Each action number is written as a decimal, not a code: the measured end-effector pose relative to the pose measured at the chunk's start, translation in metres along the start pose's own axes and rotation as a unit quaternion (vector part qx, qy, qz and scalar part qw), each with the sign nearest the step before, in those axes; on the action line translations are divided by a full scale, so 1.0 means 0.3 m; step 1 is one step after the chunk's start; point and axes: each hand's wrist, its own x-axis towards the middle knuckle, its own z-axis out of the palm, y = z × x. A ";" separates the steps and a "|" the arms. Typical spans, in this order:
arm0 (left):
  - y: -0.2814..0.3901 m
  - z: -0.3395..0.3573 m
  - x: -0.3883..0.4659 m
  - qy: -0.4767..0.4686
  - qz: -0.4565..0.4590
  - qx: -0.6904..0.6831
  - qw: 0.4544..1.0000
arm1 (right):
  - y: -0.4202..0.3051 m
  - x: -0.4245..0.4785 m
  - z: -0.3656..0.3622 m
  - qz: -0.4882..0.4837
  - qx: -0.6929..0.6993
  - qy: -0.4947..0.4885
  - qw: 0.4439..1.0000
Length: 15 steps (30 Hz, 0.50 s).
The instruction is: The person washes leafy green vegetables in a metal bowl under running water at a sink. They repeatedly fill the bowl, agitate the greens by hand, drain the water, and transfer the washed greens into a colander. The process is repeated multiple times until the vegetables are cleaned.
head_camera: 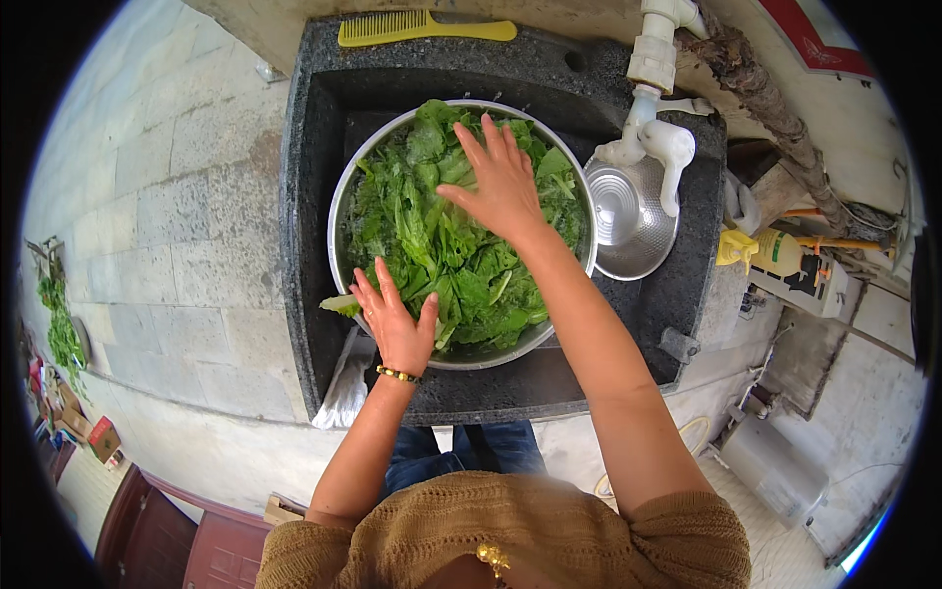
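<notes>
A wide metal basin (335, 221) sits in the dark stone sink (294, 243), filled with leafy greens (419, 213) lying in water. Over the upper right of the greens is my right hand (500, 177), palm down with fingers apart. My left hand (397, 316) is at the basin's lower left, fingers spread against the leaves near the rim; a beaded bracelet circles that wrist. Neither hand grips anything that shows. One pale-stemmed leaf (340, 304) hangs over the rim on the left. How deep the fingertips press into the leaves cannot be told.
A white plastic tap (666, 151) juts over a smaller metal bowl (636, 250) right of the basin. A yellow comb (427, 29) lies on the sink's back ledge. A whitish cloth (346, 386) drapes over the front left corner. A yellow-topped bottle (736, 247) stands at right.
</notes>
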 end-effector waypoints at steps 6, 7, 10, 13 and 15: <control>-0.073 0.130 0.139 -0.015 0.033 0.108 0.993 | -0.019 0.075 0.224 0.000 -0.182 -0.114 0.977; -0.093 0.133 0.156 -0.066 0.032 0.086 0.994 | -0.010 0.075 0.249 -0.002 -0.202 -0.139 0.969; -0.096 0.115 0.238 -0.272 -0.016 0.047 0.961 | 0.052 0.056 0.330 -0.021 -0.226 -0.106 0.968; -0.062 0.095 0.283 -0.290 0.003 0.112 0.951 | 0.072 0.095 0.323 -0.016 -0.276 -0.162 0.947; -0.023 0.062 0.286 -0.260 -0.013 0.139 0.955 | 0.059 0.038 0.239 -0.017 -0.107 -0.120 0.987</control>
